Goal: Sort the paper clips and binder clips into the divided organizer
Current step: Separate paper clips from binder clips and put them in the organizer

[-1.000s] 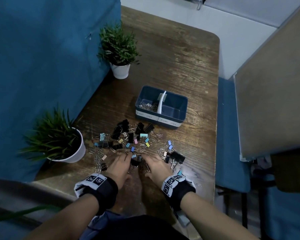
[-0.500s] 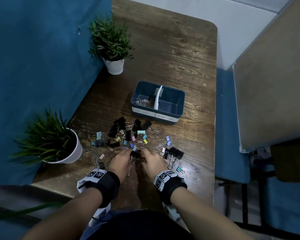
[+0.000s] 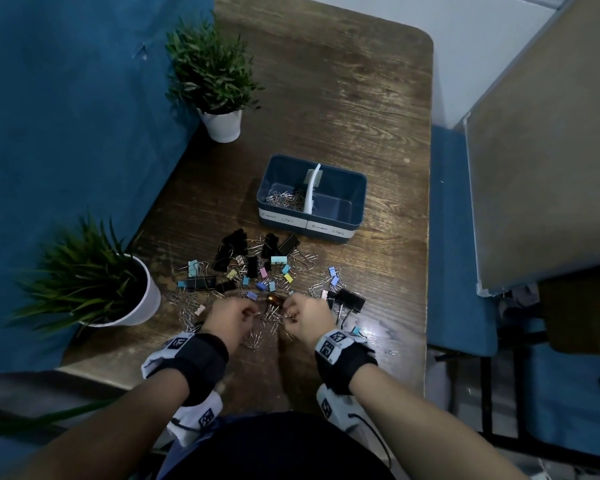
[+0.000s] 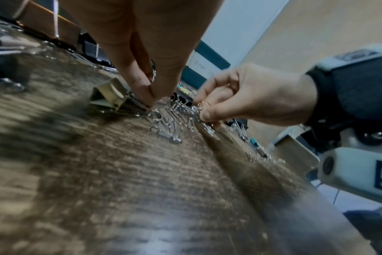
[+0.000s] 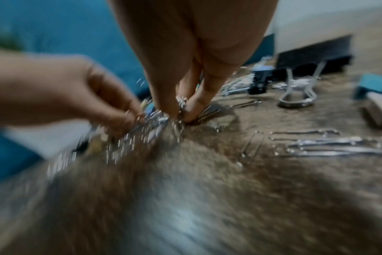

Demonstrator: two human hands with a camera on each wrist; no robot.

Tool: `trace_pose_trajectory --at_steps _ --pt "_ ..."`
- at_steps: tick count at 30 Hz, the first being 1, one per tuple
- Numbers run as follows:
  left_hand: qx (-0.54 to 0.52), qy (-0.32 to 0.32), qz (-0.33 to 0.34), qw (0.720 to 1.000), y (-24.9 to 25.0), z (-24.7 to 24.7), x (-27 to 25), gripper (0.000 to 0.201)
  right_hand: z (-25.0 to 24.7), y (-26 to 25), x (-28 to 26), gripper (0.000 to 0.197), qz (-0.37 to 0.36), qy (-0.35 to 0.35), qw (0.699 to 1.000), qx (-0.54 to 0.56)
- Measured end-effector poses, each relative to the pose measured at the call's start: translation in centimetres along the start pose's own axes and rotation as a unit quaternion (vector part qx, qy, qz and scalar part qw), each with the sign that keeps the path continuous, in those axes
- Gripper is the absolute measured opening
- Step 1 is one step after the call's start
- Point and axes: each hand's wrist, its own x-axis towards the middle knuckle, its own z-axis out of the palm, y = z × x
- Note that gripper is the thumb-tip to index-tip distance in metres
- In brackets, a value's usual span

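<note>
At the near pile on the worktop (image 3: pixel 343 116) both your hands, left (image 3: pixel 230 318) and right (image 3: pixel 309 315), pinch paper clips (image 4: pixel 175 112); next carry them to the organizer (image 3: pixel 357 199), left compartment.

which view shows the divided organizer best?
Head view: the whole divided organizer shows, both compartments, with paper clips in the left one. Left wrist catches only a strip behind the hands; right wrist is too blurred to tell.
</note>
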Motion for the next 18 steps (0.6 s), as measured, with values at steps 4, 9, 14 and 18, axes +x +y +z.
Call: trace_pose_trajectory --at_steps 4,9,14,18 --pt "-0.100 0.035 -0.032 0.994 0.8 -1.6 -0.3 0.017 -2.4 0.9 0.2 0.014 0.059 0.015 0.990 0.127" --pt "-0.192 0.103 -0.017 0.976 4.7 -5.1 0.9 0.017 -7.7 -0.8 0.9 0.014 0.067 0.015 0.963 0.259" --pt "-0.221 0.179 0.029 0.958 9.3 -9.0 5.2 0.020 -13.6 -4.6 4.7 0.017 -0.009 0.083 0.949 0.304" --pt "-0.224 0.215 0.049 0.949 11.5 -10.4 10.0 0.019 -16.0 -7.5 9.8 0.018 -0.031 0.171 0.943 0.285"
